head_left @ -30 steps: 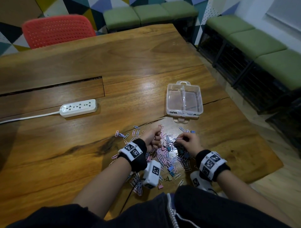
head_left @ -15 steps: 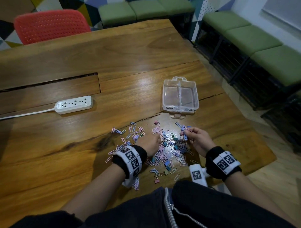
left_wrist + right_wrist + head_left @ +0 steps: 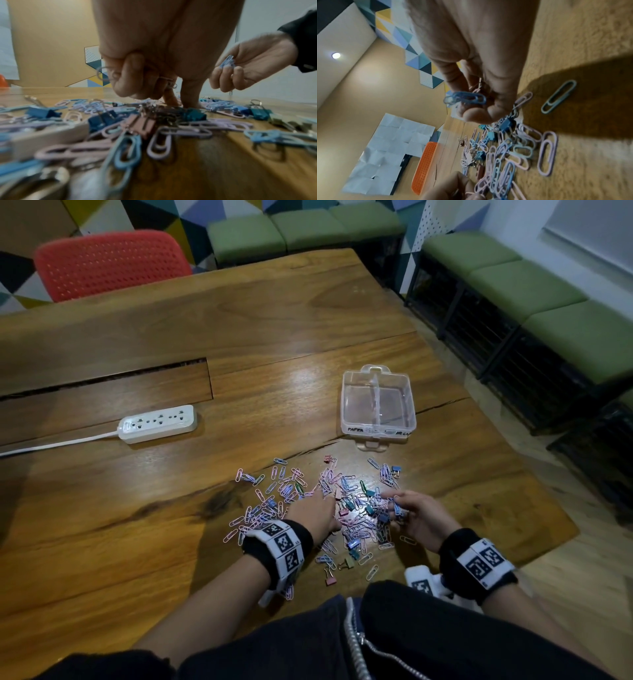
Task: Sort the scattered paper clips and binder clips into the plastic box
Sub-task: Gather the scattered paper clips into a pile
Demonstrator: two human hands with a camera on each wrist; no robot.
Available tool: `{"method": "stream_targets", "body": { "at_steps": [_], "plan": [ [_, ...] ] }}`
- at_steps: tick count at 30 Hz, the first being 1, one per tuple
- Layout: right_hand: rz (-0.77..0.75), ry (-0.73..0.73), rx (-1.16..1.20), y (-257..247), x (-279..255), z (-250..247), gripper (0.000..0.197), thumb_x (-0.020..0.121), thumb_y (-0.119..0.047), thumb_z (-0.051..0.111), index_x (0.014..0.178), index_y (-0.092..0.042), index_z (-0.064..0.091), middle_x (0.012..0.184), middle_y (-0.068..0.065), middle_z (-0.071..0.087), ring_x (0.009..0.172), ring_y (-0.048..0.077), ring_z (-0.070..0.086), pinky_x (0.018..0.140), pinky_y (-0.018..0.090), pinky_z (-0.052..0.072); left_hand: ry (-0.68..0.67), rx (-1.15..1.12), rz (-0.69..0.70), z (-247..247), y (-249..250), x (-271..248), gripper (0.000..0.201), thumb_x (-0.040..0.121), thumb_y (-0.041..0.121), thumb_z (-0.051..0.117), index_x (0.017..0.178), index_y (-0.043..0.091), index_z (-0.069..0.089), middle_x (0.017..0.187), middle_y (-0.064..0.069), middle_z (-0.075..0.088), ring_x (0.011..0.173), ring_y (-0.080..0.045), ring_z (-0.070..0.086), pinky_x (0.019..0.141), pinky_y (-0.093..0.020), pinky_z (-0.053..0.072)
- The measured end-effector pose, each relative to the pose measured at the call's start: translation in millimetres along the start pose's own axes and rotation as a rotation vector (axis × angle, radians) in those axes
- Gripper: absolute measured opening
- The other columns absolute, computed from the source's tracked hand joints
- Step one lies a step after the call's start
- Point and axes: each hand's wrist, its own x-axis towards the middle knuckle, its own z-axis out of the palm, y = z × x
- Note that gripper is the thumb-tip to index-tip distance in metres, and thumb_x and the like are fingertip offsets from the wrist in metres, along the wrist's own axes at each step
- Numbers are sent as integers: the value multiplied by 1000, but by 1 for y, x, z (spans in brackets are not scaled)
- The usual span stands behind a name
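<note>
Pastel paper clips and small binder clips lie in a pile on the wooden table in front of me. My left hand is down in the pile's middle. Its fingers are curled round a few paper clips, and one finger reaches down to the pile. My right hand hovers just above the pile's right side and pinches a small bunch of blue paper clips, which also show beyond my left hand. The clear two-compartment plastic box stands beyond the pile and looks empty.
A white power strip with its cord lies to the far left. A long slot runs across the tabletop behind it. A red chair stands at the far side, and green benches line the right. The table's right edge is close to the box.
My right hand has lifted off the pile with blue paper clips pinched in it. My left hand has shifted from the pile's upper left into its middle.
</note>
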Motion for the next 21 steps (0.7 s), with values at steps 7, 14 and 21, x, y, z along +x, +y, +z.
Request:
{"method": "stream_targets", "body": {
  "at_steps": [7,14,21],
  "plan": [
    [-1,45,-163,3,4,5,28,93,-26,43,69,-12,49,68,2,50,55,12,44,52,22,38,-76,-372,35,-10,-14,0,31,98,37,36,99,11,52,96,-3,54,82,-14,51,79,-27,46],
    [-270,-21,-1306,33,-4,12,11,82,-35,59,89,-32,51,102,-3,55,94,14,50,91,34,45,-127,-1735,-171,-15,-21,0,26,86,2,35,62,13,36,51,1,46,32,-5,36,30,-8,25],
    [-458,-56,-1523,25,8,27,26,87,-30,54,113,-27,55,113,-5,57,104,13,51,86,22,39,-177,-1650,-224,-17,-16,1,11,74,0,44,68,9,44,62,-2,47,33,-5,36,29,-9,26]
  ]
}}
